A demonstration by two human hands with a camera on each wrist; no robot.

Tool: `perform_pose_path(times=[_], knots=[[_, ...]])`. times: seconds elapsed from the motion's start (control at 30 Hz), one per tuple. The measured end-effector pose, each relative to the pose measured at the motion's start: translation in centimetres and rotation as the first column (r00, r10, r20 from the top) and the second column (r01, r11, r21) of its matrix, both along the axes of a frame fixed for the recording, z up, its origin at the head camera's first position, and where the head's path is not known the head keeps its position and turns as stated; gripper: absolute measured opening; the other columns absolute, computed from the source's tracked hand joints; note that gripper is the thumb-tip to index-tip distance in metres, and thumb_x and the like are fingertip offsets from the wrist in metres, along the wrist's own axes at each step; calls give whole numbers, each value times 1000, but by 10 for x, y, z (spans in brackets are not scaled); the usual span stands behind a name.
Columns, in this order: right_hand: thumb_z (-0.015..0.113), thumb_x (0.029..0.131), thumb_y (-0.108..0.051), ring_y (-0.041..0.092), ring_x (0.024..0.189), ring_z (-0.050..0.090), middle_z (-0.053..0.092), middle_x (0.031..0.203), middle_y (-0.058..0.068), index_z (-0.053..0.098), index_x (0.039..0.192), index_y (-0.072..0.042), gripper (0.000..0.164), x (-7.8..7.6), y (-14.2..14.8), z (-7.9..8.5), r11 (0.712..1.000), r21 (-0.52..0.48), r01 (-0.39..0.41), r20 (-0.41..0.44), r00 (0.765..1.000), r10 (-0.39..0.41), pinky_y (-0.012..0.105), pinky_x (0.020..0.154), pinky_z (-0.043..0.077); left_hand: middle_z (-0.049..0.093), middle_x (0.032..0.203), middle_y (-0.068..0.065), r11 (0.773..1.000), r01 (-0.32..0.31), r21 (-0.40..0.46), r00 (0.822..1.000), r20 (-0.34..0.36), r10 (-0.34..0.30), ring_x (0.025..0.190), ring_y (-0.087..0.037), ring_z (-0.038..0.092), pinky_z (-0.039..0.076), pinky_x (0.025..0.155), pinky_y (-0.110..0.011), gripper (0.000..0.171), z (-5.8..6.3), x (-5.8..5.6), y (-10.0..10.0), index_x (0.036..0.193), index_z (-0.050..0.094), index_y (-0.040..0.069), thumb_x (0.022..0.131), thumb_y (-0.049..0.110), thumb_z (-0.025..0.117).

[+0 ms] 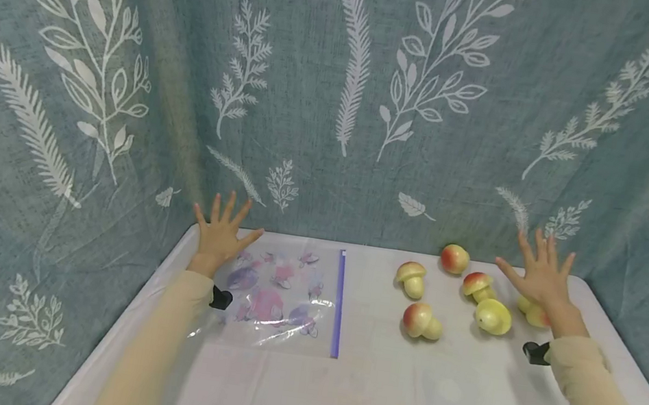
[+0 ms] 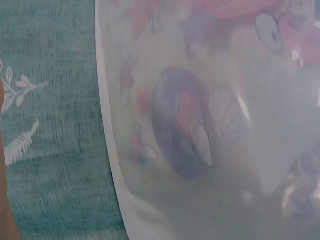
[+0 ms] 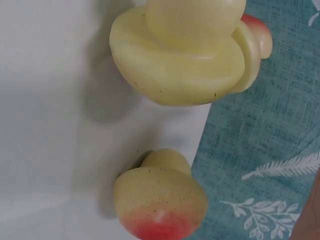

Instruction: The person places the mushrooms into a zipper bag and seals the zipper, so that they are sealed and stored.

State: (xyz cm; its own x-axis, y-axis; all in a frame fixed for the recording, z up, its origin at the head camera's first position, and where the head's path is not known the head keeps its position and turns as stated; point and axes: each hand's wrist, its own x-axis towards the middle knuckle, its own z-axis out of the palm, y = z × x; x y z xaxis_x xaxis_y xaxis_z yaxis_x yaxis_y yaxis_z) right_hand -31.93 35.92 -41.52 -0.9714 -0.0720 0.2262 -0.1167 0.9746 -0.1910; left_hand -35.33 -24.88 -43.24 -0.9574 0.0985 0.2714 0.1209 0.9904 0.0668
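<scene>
My left hand (image 1: 220, 236) is raised with its fingers spread, over the left end of a clear zip bag (image 1: 280, 341). The bag has a pink and purple print and a blue-violet zip strip (image 1: 339, 305) along its right side. On the right, my other hand (image 1: 544, 282) also has spread fingers and holds nothing. It overlaps a toy mushroom (image 1: 533, 313) in the head view, hiding part of it. Several more yellow and red toy mushrooms lie to its left, among them an upturned one (image 1: 493, 317) and one on its side (image 1: 421, 320).
A white cloth (image 1: 371, 403) covers the table. Behind it and at both sides hangs a blue-green curtain (image 1: 315, 90) with white leaf prints. One mushroom (image 1: 454, 259) lies at the table's back edge. A black wrist camera (image 1: 536, 353) sits at the right cuff.
</scene>
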Motion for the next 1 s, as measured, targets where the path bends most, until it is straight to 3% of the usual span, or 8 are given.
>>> perform_pose_path(times=[0.33, 0.57, 0.8, 1.0], knots=[[40, 89, -62, 48, 137, -8, -5, 152, 27, 6, 150, -13, 85, 6, -5, -8, 999, -42, -20, -42, 999, 18, 71, 100, -14, 4, 156, -11, 997, 76, 25, 997, 27, -76, 141, -40, -4, -18, 104, -65, 78, -5, 4, 21, 149, 18, 22, 88, 68, 33], [43, 89, -60, 50, 137, -2, -2, 152, 27, 13, 149, -10, 84, 9, -11, -16, 997, -69, -41, -73, 997, 36, 70, 102, -12, 7, 156, -12, 995, 103, 3, 994, 36, -103, 141, -39, -2, -10, 105, -68, 76, -8, 4, 34, 149, 19, 21, 89, 64, 37], [48, 89, -55, 51, 136, 1, 4, 151, 28, 20, 147, -7, 80, 11, -21, -20, 991, -108, -81, -106, 992, 70, 72, 101, -9, 10, 156, -13, 989, 142, 50, 989, 25, -144, 141, -39, -1, -13, 104, -68, 79, -16, 4, 45, 149, 20, 20, 88, 68, 34], [50, 89, -53, 50, 137, 3, 7, 151, 29, 23, 147, -8, 78, 13, -32, -22, 985, -142, -98, -104, 991, 84, 71, 102, -9, 10, 156, -11, 983, 167, 80, 985, 19, -169, 142, -39, 1, -12, 104, -68, 75, -20, 6, 59, 149, 21, 21, 89, 63, 40]])
